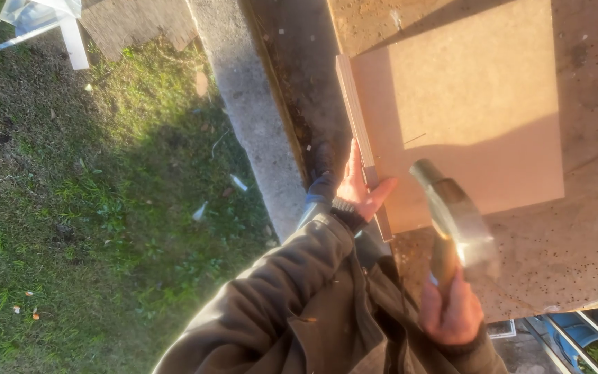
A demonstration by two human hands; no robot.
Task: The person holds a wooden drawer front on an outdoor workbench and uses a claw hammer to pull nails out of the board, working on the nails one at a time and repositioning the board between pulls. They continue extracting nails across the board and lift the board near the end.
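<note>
Head view shows a steel-headed hammer with a brown wooden handle (455,225) at lower right of the frame, blurred, its long axis running from lower right up to upper left, head pointing toward the flat tan fibreboard square panel (479,111). Right hand (451,312) is clamped round the handle. Left hand (359,188), fingers spread, presses the panel's layered left edge at centre frame on the speckled brown table (590,228).
</note>
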